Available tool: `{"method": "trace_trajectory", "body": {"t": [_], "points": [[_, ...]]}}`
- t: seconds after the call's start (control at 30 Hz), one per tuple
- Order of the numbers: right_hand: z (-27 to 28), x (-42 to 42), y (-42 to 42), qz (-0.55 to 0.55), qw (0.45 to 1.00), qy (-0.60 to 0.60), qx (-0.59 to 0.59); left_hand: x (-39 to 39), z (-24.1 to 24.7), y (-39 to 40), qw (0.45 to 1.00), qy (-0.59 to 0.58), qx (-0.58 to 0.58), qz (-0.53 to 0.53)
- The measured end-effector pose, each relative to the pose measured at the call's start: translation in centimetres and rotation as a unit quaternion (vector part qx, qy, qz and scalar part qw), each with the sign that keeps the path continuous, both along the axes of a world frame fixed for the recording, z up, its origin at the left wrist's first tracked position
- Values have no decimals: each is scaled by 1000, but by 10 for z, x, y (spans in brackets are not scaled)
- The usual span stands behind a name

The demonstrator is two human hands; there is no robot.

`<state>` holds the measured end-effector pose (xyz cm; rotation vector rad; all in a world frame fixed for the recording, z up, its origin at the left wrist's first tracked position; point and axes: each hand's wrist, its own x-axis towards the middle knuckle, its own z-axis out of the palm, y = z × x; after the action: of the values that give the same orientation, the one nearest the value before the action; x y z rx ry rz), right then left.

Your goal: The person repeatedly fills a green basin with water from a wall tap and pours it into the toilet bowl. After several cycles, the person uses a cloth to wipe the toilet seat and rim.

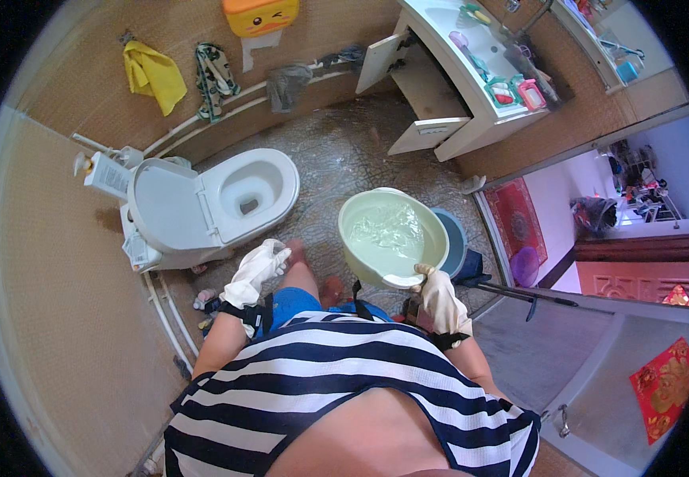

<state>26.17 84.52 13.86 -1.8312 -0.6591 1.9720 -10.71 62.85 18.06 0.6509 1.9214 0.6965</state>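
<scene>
Both my hands wear white rubber gloves. My right hand (pixel 443 301) grips the near rim of a pale green plastic basin (pixel 353 259), its thumb over the white rim handle. Clear rippling water (pixel 387 232) lies in the basin, which looks tilted. My left hand (pixel 254 271) is away from the basin, beside my knee and close to the toilet, with its fingers bent. I see nothing held in it, though the inside of the palm is hidden. Partly behind the basin, a blue bucket (pixel 455 238) stands on the floor.
A white toilet (pixel 285 206) with its lid raised stands at left. Ahead, a vanity cabinet (pixel 428 89) has its doors swung out under a cluttered washbasin (pixel 490 45). To the right are a doorway sill (pixel 493 229) and a door (pixel 550 352). The patterned floor (pixel 332 155) looks wet.
</scene>
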Motion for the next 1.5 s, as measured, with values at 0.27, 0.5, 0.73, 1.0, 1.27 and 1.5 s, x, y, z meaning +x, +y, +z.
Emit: {"method": "trace_trajectory", "body": {"t": [0.27,0.5,0.73,1.0,1.27,1.5], "points": [[27,-53,62,-71,993,42,-83,-62,-50,116,984,-151,90,30],[18,-53,80,-30,997,-18,70,-121,-19,220,978,-142,145,54],[88,-83,94,-138,986,-27,85,-136,-32,338,967,-148,202,-52],[91,-25,89,-229,962,-149,20,-26,-26,455,831,-49,276,-481],[86,1,99,-185,956,-227,24,-13,-76,566,863,269,100,-417],[64,-8,130,-217,963,-161,8,-137,-40,666,874,308,294,-232]]}}
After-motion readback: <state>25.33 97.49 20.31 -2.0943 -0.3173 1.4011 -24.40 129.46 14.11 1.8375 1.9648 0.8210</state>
